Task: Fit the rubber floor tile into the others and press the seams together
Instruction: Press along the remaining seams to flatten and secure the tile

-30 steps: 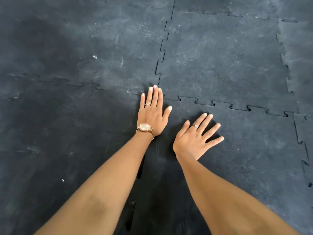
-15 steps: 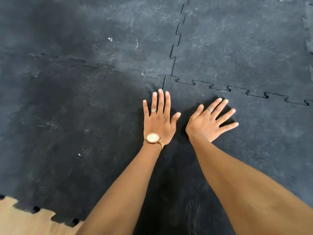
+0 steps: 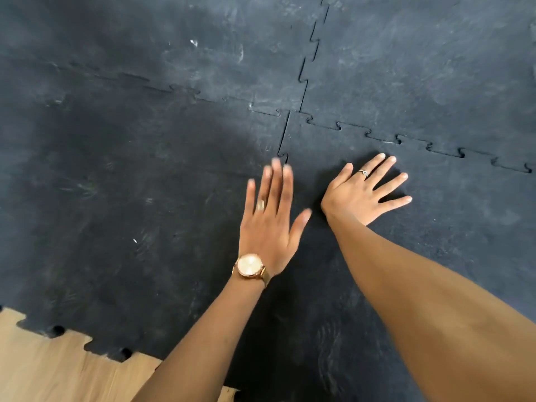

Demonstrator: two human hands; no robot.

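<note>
Black rubber floor tiles with jigsaw edges cover the floor. The near right tile [image 3: 435,256] lies under my right hand [image 3: 362,195], which rests flat on it with fingers spread. My left hand [image 3: 269,224], wearing a gold watch and a ring, is open with fingers together, blurred, over the vertical seam [image 3: 283,140] between the near right tile and the near left tile [image 3: 130,213]. That seam shows above my fingertips and is hidden below by my hand and arm. The far seam [image 3: 420,140] toward the back right tile [image 3: 420,68] shows its interlocked teeth.
Bare wooden floor [image 3: 43,372] shows at the lower left, beyond the toothed near edge of the left tile. A back left tile [image 3: 174,39] joins the others at the four-way corner above my left hand.
The view has tilted down and the wooden floor has come into sight. My left hand has slid back along the vertical seam toward me and is blurred; my right hand stays flat.
</note>
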